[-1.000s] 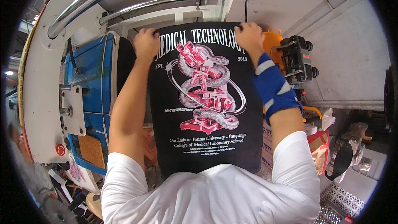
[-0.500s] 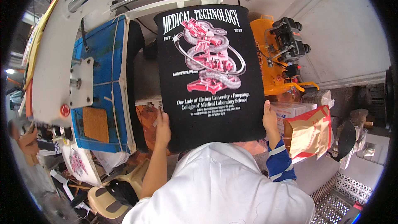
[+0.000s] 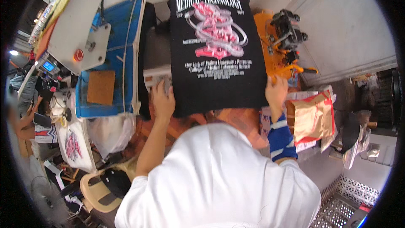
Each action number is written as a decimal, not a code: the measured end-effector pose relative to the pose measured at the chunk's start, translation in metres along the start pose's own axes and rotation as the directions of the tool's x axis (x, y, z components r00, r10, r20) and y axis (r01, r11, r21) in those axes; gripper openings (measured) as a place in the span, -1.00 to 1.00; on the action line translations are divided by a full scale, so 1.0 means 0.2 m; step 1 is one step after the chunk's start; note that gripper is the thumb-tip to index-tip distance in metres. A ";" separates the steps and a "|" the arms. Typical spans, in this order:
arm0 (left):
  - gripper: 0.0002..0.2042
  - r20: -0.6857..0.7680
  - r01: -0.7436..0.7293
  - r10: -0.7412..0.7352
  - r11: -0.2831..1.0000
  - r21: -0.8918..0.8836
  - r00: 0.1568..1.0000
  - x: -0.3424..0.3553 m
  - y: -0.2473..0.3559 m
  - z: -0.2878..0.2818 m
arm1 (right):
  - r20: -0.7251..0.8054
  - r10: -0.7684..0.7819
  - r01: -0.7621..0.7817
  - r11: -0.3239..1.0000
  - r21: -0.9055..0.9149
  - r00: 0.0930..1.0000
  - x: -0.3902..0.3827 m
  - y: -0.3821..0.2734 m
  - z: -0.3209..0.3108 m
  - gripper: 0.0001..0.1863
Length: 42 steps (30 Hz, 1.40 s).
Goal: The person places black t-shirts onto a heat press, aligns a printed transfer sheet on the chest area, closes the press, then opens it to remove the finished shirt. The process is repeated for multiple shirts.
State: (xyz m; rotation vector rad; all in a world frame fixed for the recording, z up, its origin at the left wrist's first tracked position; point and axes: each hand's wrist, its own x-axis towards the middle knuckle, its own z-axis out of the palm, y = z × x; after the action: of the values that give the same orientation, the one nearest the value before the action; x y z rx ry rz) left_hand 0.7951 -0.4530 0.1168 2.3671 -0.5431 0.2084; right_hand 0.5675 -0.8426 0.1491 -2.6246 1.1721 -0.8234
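A black printed T-shirt (image 3: 219, 93) lies flat and stretched over a board in front of me. It bears white lettering and a pink and grey snake-like design. Beside its lower left edge is my left hand (image 3: 163, 100), fingers apart and pointing away from me. At the lower right edge my right hand (image 3: 276, 94) touches or nearly touches the cloth, its fingers somewhat spread and slightly blurred. Neither hand shows a firm grip on the fabric. A blue and white band covers my right forearm.
Left stands a heat press-like machine with a blue casing (image 3: 120, 59) and a red button (image 3: 78, 55). An orange compressor (image 3: 263, 42) is at the far right, a brown paper bag (image 3: 314, 116) nearer. A beige chair (image 3: 95, 192) and another person's arm (image 3: 27, 122) are at the lower left.
The view has shifted, so the shirt now sits higher in the picture. Both hands stay near its lower side edges; my left fingers look more spread than before.
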 end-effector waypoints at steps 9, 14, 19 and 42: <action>-0.45 0.309 -0.510 0.460 0.854 0.100 0.832 -0.09 0.28 0.03 | 0.352 -0.507 0.488 0.860 0.146 0.787 -0.37 -0.62 0.09 -0.29; -0.44 0.307 -0.496 0.448 0.862 0.100 0.840 -0.11 0.27 0.03 | 0.374 -0.497 0.475 0.866 0.155 0.783 -0.35 -0.62 0.07 -0.30; -0.45 0.321 -0.469 0.417 0.877 0.103 0.850 -0.10 0.28 0.04 | 0.422 -0.521 0.479 0.852 0.211 0.742 -0.19 -0.68 -0.02 -0.46; -0.54 -0.264 0.209 -0.117 0.911 0.355 0.957 0.04 0.43 -0.79 | 0.397 -0.511 0.445 0.859 0.251 0.762 1.54 -1.77 1.40 -0.25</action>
State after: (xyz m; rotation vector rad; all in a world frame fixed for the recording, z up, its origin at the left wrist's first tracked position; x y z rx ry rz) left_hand 0.7641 -0.4098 0.2890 2.6951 -0.1958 0.5564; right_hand 1.1140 -0.8466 0.1669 -2.8022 0.3017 -0.2910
